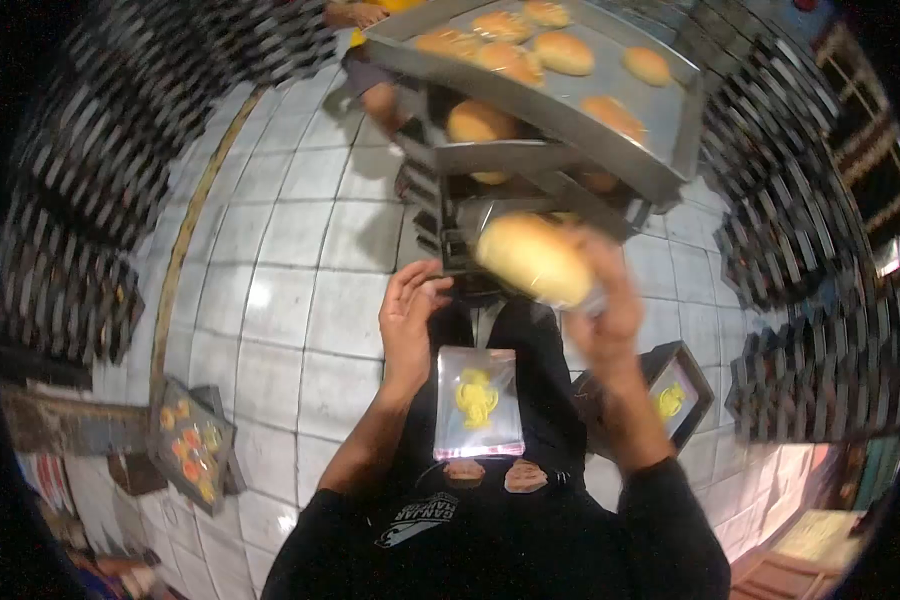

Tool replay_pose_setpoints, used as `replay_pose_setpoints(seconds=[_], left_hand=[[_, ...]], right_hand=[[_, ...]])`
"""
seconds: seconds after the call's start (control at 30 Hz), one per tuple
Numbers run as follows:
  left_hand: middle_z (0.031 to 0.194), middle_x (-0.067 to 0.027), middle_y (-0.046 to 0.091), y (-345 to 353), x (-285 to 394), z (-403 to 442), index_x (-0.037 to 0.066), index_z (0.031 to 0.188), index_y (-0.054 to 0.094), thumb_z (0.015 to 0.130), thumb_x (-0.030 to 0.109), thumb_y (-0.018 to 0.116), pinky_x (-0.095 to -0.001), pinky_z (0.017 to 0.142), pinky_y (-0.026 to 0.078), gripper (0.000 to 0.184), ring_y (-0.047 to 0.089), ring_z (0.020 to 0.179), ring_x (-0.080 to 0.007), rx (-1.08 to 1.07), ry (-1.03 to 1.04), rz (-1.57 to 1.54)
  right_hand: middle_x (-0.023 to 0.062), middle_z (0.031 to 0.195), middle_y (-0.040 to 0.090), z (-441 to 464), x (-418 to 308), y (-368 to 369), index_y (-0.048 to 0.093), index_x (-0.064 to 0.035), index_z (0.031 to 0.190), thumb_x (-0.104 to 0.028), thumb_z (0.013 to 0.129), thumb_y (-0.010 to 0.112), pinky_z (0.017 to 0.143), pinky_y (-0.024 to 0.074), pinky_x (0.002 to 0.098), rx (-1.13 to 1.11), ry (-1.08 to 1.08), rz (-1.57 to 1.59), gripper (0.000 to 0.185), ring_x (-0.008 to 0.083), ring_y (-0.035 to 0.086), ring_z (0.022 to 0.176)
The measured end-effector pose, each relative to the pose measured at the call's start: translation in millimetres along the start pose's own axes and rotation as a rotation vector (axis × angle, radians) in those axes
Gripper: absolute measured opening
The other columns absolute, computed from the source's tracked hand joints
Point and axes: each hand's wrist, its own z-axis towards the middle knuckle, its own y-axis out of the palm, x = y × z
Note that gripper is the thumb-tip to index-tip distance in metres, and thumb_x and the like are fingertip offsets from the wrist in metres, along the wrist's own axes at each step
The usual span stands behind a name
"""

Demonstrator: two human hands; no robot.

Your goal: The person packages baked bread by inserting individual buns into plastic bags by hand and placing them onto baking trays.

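Observation:
My right hand (610, 300), blurred by motion, grips a long golden bread bun (532, 260) in front of the tray stack. Clear plastic shows at the bun's lower end; I cannot tell whether it is fully bagged. My left hand (407, 320) is raised to the left of the bun, fingers loosely bent and apart, with nothing visible in it. On my lap lies a pile of clear plastic bags (478, 405) with a yellow print. Ahead, a metal tray (670, 115) bears several buns (563, 53), some in shiny wrapping.
Under the top tray are more trays holding buns (480, 122). A dark box (705, 385) with another printed bag stands at my right. Black stacked trays (790, 350) line both sides. Left, a box (185, 450) holds colourful packets. Another person's leg (380, 105) shows beyond the stack.

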Motion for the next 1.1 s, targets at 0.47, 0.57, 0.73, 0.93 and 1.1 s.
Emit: replay_pose_setpoints(seconds=[0.47,0.57,0.73,0.93,1.1], left_hand=[[0.154,-0.0228,0.048,-67,-17,-82,0.005,0.119,0.074,0.086,0.010,0.073,-0.0565,0.116,0.039,0.034,0.042,0.143,-0.0499,-0.739,0.723,1.456],[0.152,-0.0296,0.047,-43,-5,-92,-0.002,0.117,0.072,0.087,0.011,0.072,-0.0515,0.117,0.039,0.033,0.040,0.146,-0.0447,-0.546,0.470,1.118],[0.115,-0.0239,0.072,-50,-1,-57,-0.011,0.117,0.068,0.099,0.011,0.066,-0.0386,0.089,0.058,0.028,0.074,0.101,-0.0271,-0.623,-0.641,0.363],[0.080,-0.0060,0.068,-64,-13,-27,0.003,0.097,0.063,0.105,0.019,0.060,-0.0264,0.059,0.053,0.018,0.064,0.063,-0.0132,-0.116,-0.417,0.068],[0.089,-0.0170,0.071,-87,-16,-32,0.001,0.104,0.058,0.110,0.025,0.048,-0.0317,0.058,0.057,0.027,0.069,0.067,-0.0203,0.024,-0.425,-0.023]], right_hand=[[0.0124,0.098,0.072,-85,-34,8,0.070,-0.0045,0.101,-0.017,0.086,0.075,0.089,0.0549,0.0443,-0.418,0.049,-0.240,0.020,0.0315,0.067,0.096],[0.0124,0.099,0.070,-131,-27,9,0.070,-0.0046,0.103,-0.020,0.085,0.076,0.092,0.0547,0.0442,-0.784,0.200,-0.231,0.024,0.0316,0.066,0.099],[0.0158,0.119,0.066,64,-14,-40,0.068,-0.0033,0.099,-0.026,0.086,0.080,0.095,0.0531,0.0444,-0.676,-0.073,0.103,0.029,0.0341,0.064,0.111],[0.0146,0.105,0.073,302,160,-18,0.068,0.0016,0.122,-0.051,0.104,0.058,0.091,0.0542,0.0377,-0.676,0.349,-0.265,0.057,0.0228,0.068,0.099],[0.0282,0.118,0.072,308,303,26,0.073,0.0028,0.120,-0.073,0.095,0.054,0.097,0.0513,0.0498,-0.712,0.489,-0.507,0.082,0.0399,0.069,0.111]])
